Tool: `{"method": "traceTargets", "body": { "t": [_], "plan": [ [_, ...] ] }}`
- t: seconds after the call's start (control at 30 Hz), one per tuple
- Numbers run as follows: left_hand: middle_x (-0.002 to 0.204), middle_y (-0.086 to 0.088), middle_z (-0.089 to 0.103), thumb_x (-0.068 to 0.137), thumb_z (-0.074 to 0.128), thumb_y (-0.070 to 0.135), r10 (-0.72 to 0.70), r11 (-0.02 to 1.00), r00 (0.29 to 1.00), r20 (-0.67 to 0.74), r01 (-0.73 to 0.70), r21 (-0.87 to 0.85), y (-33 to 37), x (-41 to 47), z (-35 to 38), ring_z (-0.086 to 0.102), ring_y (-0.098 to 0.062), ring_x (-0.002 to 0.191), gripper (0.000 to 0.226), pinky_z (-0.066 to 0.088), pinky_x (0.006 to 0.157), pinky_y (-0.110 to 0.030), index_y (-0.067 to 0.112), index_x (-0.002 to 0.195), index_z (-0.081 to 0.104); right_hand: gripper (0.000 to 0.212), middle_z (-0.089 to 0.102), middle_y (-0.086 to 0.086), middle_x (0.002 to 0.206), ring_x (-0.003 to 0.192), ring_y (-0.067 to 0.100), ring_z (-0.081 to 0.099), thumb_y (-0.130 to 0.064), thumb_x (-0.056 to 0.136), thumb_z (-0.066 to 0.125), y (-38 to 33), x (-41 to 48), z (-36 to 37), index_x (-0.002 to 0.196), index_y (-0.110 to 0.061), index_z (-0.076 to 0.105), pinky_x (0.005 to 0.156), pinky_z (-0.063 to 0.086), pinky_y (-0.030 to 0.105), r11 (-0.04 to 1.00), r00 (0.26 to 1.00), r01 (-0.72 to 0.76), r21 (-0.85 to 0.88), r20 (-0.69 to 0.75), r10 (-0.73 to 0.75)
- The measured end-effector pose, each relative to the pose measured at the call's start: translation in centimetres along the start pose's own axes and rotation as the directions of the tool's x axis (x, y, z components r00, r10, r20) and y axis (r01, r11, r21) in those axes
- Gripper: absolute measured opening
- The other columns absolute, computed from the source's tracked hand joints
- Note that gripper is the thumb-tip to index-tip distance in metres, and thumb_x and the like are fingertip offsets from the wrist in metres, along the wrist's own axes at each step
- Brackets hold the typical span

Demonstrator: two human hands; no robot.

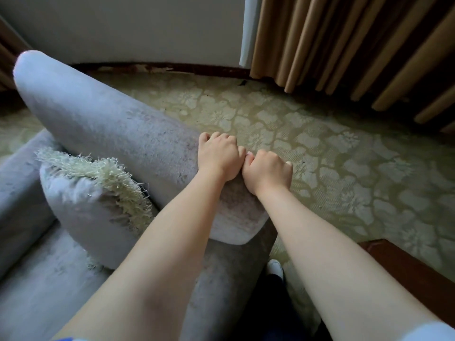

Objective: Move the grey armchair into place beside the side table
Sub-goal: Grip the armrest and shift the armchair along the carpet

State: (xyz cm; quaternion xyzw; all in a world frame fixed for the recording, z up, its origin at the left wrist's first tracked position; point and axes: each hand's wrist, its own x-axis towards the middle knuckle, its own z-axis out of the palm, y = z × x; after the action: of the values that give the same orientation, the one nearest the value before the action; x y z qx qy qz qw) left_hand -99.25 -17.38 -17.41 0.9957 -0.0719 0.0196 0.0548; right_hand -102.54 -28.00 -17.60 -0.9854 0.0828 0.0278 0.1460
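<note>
I'm seeing left grip (218, 157) & right grip (267, 172) side by side mid-frame, both curling tight over the padded top edge of the grey armchair (98, 114). Chair's filling the left of the frame w/ a fringed cushion (98, 193) leaning inside. Dark wood corner (406, 269) is showing lower right.

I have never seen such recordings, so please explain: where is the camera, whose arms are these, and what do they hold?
There is no machine here: a person wears one wide-angle camera on the head, looking down, so you see their own arms. The left hand and the right hand sit side by side, fingers curled over the top edge of the grey armchair, gripping it. A fringed cushion rests on the seat. Below is a patterned carpet; curtains hang at the back. The brown wooden corner at lower right may be the side table; I cannot tell.
</note>
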Motion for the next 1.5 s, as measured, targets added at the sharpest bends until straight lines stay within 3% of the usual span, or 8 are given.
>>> {"method": "traceTargets", "body": {
  "t": [0.13,0.57,0.8,0.97,1.1,1.5],
  "plan": [
    [0.087,-0.003,0.066,0.081,0.029,0.038,-0.028,0.997,0.998,-0.059,0.024,-0.069,0.2,0.0,0.1,0.052,-0.022,0.092,0.030,0.023,0.090,-0.037,0.020,0.066,0.048,0.044,0.066,0.014,0.100,0.098,0.033,0.059,-0.038,0.092,0.031,0.0,0.3,0.4,0.096,-0.007,0.063,0.087,0.036,0.043,1.000,0.999,-0.024,-0.002,-0.039,0.024],
    [0.080,0.003,0.064,0.088,0.036,0.034,-0.015,0.998,0.995,-0.097,0.010,-0.055,0.0,0.6,0.8,0.053,-0.018,0.087,0.035,0.023,0.093,-0.037,0.021,0.063,0.057,0.043,0.066,0.012,0.097,0.095,0.032,0.059,-0.037,0.092,0.031,-0.1,0.9,0.9,0.093,-0.010,0.064,0.086,0.036,0.043,1.000,0.998,-0.030,-0.008,-0.064,0.029],
    [0.087,0.001,0.066,0.087,0.034,0.033,0.008,0.999,0.998,-0.070,-0.010,-0.031,-0.1,0.4,0.5,0.054,-0.018,0.092,0.037,0.025,0.091,-0.038,0.020,0.069,0.063,0.046,0.066,0.014,0.101,0.096,0.033,0.060,-0.037,0.090,0.028,-0.1,0.9,0.7,0.096,-0.009,0.064,0.086,0.037,0.042,1.000,0.999,-0.021,-0.007,-0.042,0.020],
    [0.107,-0.003,0.063,0.091,0.027,0.038,0.040,0.999,0.996,0.076,-0.043,0.031,-0.3,0.2,-0.3,0.051,-0.022,0.105,0.044,0.026,0.091,-0.041,0.020,0.094,0.068,0.049,0.062,0.016,0.113,0.106,0.032,0.056,-0.037,0.093,0.023,-0.2,0.3,-0.2,0.108,-0.008,0.060,0.090,0.035,0.042,1.000,0.997,-0.009,0.007,0.070,0.009],
    [0.116,-0.005,0.059,0.092,0.025,0.037,0.008,0.999,0.981,0.192,-0.016,0.036,0.4,-0.2,-1.3,0.047,-0.022,0.113,0.044,0.024,0.094,-0.043,0.018,0.101,0.064,0.051,0.057,0.016,0.123,0.115,0.031,0.051,-0.036,0.096,0.020,-0.1,-0.4,-1.3,0.117,-0.009,0.057,0.098,0.032,0.043,0.999,0.985,-0.013,0.036,0.171,0.007],
    [0.102,-0.003,0.062,0.091,0.031,0.036,0.073,0.997,0.995,0.065,-0.075,0.029,1.4,-3.2,-0.5,0.050,-0.021,0.103,0.039,0.026,0.091,-0.040,0.017,0.091,0.065,0.048,0.063,0.016,0.113,0.107,0.032,0.056,-0.039,0.093,0.026,1.5,-3.1,-0.6,0.109,-0.007,0.058,0.090,0.035,0.043,1.000,0.996,-0.028,0.008,0.080,0.027]
  ]
}}
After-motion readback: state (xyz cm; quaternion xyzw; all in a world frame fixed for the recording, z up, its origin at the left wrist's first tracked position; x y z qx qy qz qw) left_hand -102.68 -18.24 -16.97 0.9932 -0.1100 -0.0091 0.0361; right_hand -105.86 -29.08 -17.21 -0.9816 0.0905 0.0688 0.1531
